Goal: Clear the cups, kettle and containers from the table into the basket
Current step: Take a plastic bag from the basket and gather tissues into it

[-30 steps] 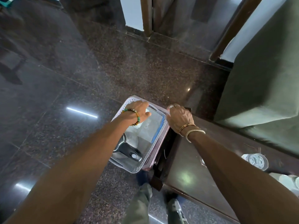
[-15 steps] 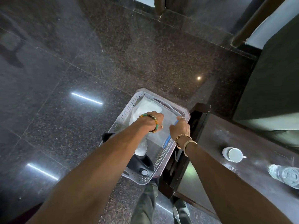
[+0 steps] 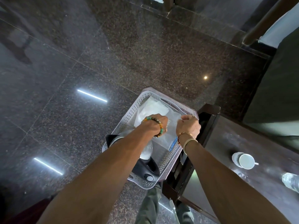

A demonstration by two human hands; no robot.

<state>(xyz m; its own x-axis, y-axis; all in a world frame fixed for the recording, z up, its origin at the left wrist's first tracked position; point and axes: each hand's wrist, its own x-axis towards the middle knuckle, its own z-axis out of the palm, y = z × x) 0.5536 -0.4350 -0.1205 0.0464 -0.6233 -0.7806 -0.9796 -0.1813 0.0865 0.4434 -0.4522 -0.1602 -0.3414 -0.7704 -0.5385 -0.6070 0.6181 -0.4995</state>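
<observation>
A grey perforated basket (image 3: 129,113) stands low beside the dark table (image 3: 229,139). In it lie a kettle (image 3: 149,168) with a black handle, at the near end, and a clear plastic container (image 3: 163,141) with a blue edge. My left hand (image 3: 156,125) and my right hand (image 3: 188,126) are both down in the basket, fingers closed on the container's far side. A white cup (image 3: 245,161) stands on the table to the right. My left forearm hides part of the kettle.
A clear water bottle (image 3: 291,181) lies at the table's right edge. Something white and flat (image 3: 152,107) sits at the basket's far end. Polished dark granite floor (image 3: 80,70) spreads to the left and ahead. A dark upholstered seat (image 3: 278,78) rises at the right.
Both hands have sunk deeper into the basket with the clear container and drawn closer together. The view has shifted, bringing the white cup and bottle on the table into sight.
</observation>
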